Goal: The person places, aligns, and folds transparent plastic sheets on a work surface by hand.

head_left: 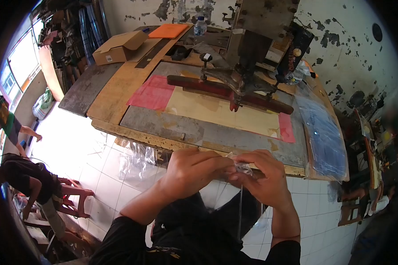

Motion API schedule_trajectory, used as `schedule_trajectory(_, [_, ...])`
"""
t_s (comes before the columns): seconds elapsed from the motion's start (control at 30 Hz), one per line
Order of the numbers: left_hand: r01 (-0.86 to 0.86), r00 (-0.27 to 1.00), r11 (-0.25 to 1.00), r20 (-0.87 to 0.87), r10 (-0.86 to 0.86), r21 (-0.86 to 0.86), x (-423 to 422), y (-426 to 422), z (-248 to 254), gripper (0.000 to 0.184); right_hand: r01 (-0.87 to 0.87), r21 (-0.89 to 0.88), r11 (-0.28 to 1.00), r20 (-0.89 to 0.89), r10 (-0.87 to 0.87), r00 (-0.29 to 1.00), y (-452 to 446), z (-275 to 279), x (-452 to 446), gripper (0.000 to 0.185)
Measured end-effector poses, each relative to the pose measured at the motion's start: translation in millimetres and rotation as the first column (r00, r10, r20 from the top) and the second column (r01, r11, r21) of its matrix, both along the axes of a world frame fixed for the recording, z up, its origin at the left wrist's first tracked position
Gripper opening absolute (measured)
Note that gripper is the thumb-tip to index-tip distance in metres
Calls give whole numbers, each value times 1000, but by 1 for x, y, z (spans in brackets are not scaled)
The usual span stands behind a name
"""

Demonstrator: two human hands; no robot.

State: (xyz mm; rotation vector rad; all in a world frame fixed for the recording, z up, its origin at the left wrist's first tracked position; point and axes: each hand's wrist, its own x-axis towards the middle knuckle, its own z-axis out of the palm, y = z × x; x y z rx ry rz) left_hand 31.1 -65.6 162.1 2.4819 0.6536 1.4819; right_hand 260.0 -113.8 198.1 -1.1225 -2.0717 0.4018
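My left hand (192,171) and my right hand (264,176) meet in front of the worktable's near edge, both pinching a crumpled piece of clear plastic film (243,168). The film hangs below the fingers over my lap, and one straight edge of it shows as a thin line. Its full shape is hard to make out because it is see-through. Just beyond my hands lies the grey metal bed (185,128) of a press. On that bed are a cream sheet (225,115) and pink-red pieces (150,93), below a red press bar (216,91).
A pile of clear bluish plastic (323,139) lies on the table's right side. At the back left stand an open cardboard box (121,48), an orange sheet (169,31) and a water bottle (200,27). More plastic (139,161) hangs below the table. People (31,183) and a red stool (73,194) are at left.
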Motion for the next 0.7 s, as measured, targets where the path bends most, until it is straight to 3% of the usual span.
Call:
schedule_trajectory(0.1, [55,997,994,67,-49,-93,4,4,2,24,-12,-90,996,-70,5,998,-2,6,0,40])
schedule_trajectory(0.2, [55,997,995,66,-50,-80,7,5,1,19,-29,-78,997,-171,15,985,-2,7,-2,36])
schedule_trajectory(0.53, [33,999,991,-18,-36,-129,13,1,2,16,49,-173,984,-231,-89,969,0,4,-1,22])
schedule_trajectory(0.6, [-85,996,926,-63,66,-367,11,-7,3,24,177,-118,977,-209,-199,957,2,4,4,17])
schedule_trajectory(0.63, [-82,996,927,-63,63,-366,8,-7,9,24,180,-117,977,-209,-201,957,3,2,8,17])
schedule_trajectory(0.7, [-164,954,878,-299,25,-450,-1,-6,19,32,180,-149,972,-311,-219,925,7,-7,19,16])
